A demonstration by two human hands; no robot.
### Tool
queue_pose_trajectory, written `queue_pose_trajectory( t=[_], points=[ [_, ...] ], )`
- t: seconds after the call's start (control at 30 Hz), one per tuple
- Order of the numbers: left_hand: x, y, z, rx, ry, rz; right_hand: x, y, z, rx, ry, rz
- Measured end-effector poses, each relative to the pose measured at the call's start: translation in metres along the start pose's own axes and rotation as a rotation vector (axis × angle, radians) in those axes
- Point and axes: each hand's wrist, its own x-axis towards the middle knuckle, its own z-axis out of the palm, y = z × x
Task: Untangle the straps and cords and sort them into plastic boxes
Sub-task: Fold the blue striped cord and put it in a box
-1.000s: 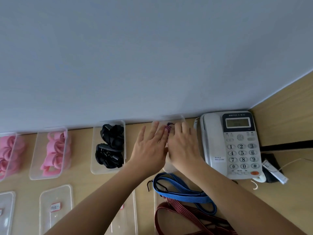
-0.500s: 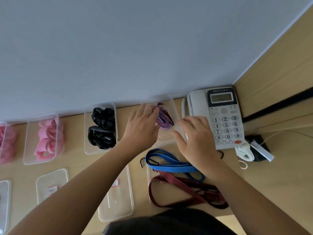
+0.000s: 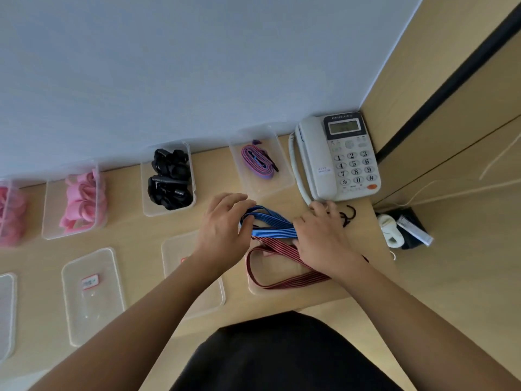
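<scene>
The person's left hand (image 3: 222, 224) grips the looped left end of the blue cord (image 3: 270, 224), with the thumb tucked under the strands and the fingers (image 3: 235, 199) curled over them. The right hand (image 3: 321, 235) covers the other end of that bundle. Its thumb lies across the blue strands and its fingers are bent down over them, near the front edge of the telephone (image 3: 338, 159). The blue cord is stretched between the two hands, just above the counter (image 3: 132, 230). Black hooks (image 3: 350, 215) stick out just beyond the right hand. Directly in front of the blue cord, the red striped cord (image 3: 284, 268) lies in a loose loop over a shallow clear tray (image 3: 253, 290), and one end runs under the right wrist. Behind the hands, along the pale wall (image 3: 197, 66), stands a row of plastic boxes. The rightmost box (image 3: 263, 190), beside the telephone, holds a coiled purple cord (image 3: 256, 162). The next box (image 3: 146, 206) is full of black straps (image 3: 169, 179), and a third box (image 3: 49, 221) holds pink straps (image 3: 81, 201). More pink shows at the left edge. Clear lids (image 3: 93, 311) lie flat in the front row, one bearing a small red-edged label (image 3: 89, 282).
</scene>
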Motion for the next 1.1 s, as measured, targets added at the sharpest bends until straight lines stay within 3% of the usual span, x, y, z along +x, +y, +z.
queue_pose_trajectory(
  t=[0.13, 0.4, 0.63, 0.9, 1.1],
  points=[
    [-0.022, 0.009, -0.022, -0.009, -0.008, -0.080, -0.004, -0.013, -0.012, -0.056, -0.017, 0.036],
    [-0.054, 0.030, -0.073, -0.153, -0.092, -0.234, -0.048, -0.020, -0.094, -0.029, 0.319, 0.076],
    [-0.066, 0.072, -0.106, -0.321, -0.166, -0.247, -0.094, -0.021, -0.154, 0.341, 0.557, 0.150],
    [-0.073, 0.111, -0.102, -0.428, -0.188, -0.231, -0.118, 0.001, -0.136, 0.835, 0.452, 0.361],
    [-0.053, 0.118, -0.066, -0.442, -0.222, -0.316, -0.117, 0.037, -0.120, 1.089, 0.449, 0.385]
  ],
)
